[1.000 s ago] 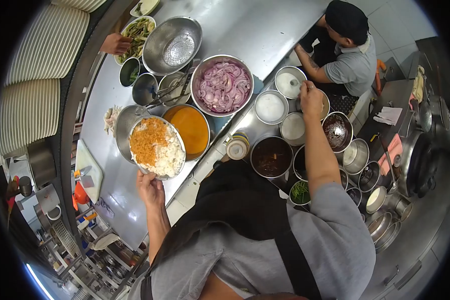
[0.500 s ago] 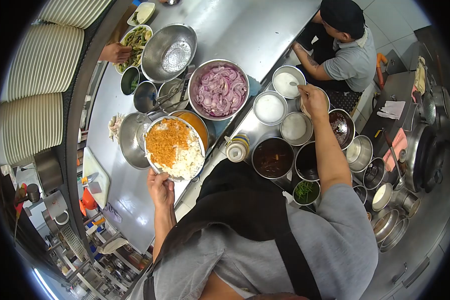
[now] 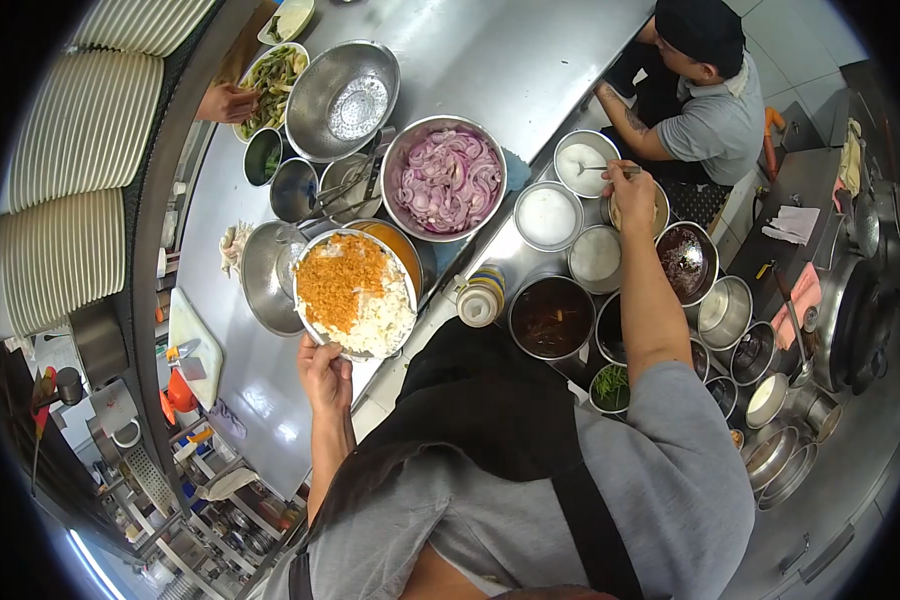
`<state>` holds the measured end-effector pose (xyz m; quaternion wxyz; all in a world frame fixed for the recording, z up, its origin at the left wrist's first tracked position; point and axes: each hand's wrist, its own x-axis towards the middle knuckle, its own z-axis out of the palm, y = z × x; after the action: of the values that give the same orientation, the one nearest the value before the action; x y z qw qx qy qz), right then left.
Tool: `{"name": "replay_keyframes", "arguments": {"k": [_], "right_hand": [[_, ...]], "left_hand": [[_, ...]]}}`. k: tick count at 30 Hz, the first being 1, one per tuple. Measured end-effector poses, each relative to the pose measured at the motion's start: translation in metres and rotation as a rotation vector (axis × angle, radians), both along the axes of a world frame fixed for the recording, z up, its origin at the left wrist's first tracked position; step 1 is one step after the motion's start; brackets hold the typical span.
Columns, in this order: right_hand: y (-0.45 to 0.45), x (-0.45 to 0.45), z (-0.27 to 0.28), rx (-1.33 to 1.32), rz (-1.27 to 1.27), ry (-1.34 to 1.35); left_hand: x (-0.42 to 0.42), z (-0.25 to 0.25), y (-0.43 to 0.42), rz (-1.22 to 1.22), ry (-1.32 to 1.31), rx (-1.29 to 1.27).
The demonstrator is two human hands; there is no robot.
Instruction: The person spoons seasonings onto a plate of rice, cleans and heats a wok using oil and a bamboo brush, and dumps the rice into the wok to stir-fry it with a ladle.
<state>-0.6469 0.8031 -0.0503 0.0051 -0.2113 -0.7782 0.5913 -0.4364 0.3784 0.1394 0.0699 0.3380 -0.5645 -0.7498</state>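
Note:
My left hand (image 3: pixel 326 378) grips the near edge of a metal bowl (image 3: pixel 355 295) holding orange crumbly food and white rice-like food, tilted partly over a pot of orange liquid (image 3: pixel 395 245). At the upper right my right hand (image 3: pixel 626 190) pinches a spoon (image 3: pixel 598 168), whose bowl end is over a container of white powder (image 3: pixel 581 158). Two more containers of white contents (image 3: pixel 548 216) (image 3: pixel 596 258) stand just below. A bowl of sliced purple onions (image 3: pixel 444 178) sits between my hands, farther back.
A co-worker (image 3: pixel 705 95) sits at the upper right. Another person's hand (image 3: pixel 228 103) touches a dish of green vegetables (image 3: pixel 274 80). Nearby are a large metal bowl (image 3: pixel 345 100), a dark sauce pot (image 3: pixel 550 318), a jar (image 3: pixel 480 298), a cutting board (image 3: pixel 198 345) and stacked plates (image 3: pixel 65 250).
My left hand has moved right with the food bowl, covering more of the orange liquid. The spoon in my right hand now shows clearly over the white powder.

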Motion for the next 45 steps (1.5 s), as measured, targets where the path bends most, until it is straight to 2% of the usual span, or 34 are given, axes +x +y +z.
{"name": "replay_keyframes", "arguments": {"k": [6,12,17,23,29,30,32,34,36,38,40,42,45], "right_hand": [[0.018,0.008,-0.002,-0.156,-0.055,0.041],[0.023,0.020,0.037,-0.190,-0.076,0.065],[0.005,0.027,0.107,-0.230,0.014,0.130],[-0.059,0.048,0.206,-0.316,0.141,0.178],[-0.111,0.083,0.256,-0.407,0.483,0.217],[-0.116,0.086,0.257,-0.406,0.482,0.217],[-0.122,0.092,0.256,-0.051,0.686,0.595],[-0.114,0.096,0.253,-0.129,0.617,0.550],[-0.097,0.098,0.241,-0.101,0.402,0.472],[-0.077,0.090,0.198,-0.113,0.312,0.391],[-0.063,0.088,0.151,0.036,0.286,0.252],[-0.057,0.092,0.117,0.359,0.348,0.132],[-0.055,0.093,0.063,0.372,0.303,0.124]], "left_hand": [[-0.005,0.001,0.003,-0.002,-0.011,0.007],[-0.012,-0.006,0.005,-0.058,0.004,0.036],[-0.026,-0.002,0.020,-0.103,-0.018,0.025],[-0.034,-0.007,0.029,-0.202,0.023,0.087],[-0.031,-0.018,0.028,-0.238,0.041,0.138],[-0.030,-0.018,0.028,-0.239,0.041,0.139],[-0.028,-0.016,0.029,-0.225,0.036,0.151],[-0.025,-0.013,0.027,-0.211,0.033,0.150],[-0.021,-0.010,0.027,-0.214,0.022,0.159],[-0.017,-0.007,0.023,-0.196,0.020,0.139],[-0.013,-0.013,0.019,-0.154,0.026,0.100],[-0.011,-0.015,0.014,-0.162,0.031,0.085],[-0.009,-0.010,0.011,-0.159,0.016,0.073]]}}
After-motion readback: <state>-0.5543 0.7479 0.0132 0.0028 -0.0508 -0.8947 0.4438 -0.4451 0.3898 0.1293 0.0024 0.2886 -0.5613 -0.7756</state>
